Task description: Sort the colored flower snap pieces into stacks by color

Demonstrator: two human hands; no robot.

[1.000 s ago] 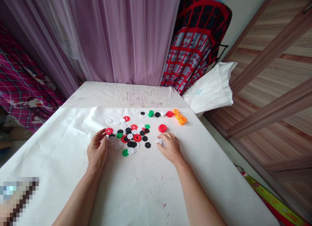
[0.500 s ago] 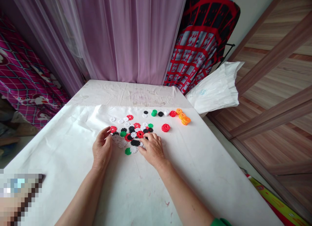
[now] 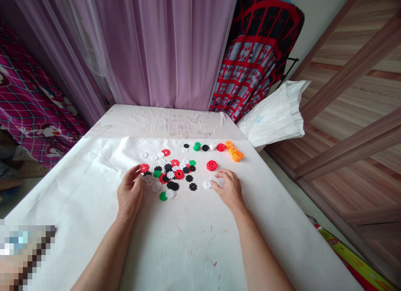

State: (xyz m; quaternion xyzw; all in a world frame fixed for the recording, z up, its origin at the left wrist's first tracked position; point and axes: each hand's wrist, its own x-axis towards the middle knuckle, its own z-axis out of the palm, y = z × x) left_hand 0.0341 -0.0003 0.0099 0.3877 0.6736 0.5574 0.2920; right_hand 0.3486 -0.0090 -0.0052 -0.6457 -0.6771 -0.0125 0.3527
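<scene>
White disc point(image 3: 207, 184): flat on the surface point(image 3: 188, 249), right of its middle, at the fingertips of the right hand point(image 3: 229, 190); fingers spread open, gripping nothing.
Red stack point(image 3: 211, 165): just beyond that hand.
Loose pile point(image 3: 171, 176) of red, black, white and green discs: centre of the surface.
Left hand point(image 3: 130, 195): at the pile's left side, fingers loosely curled, open, beside a red disc point(image 3: 144, 167).
Orange stack point(image 3: 235, 154): toward the far right corner.
</scene>
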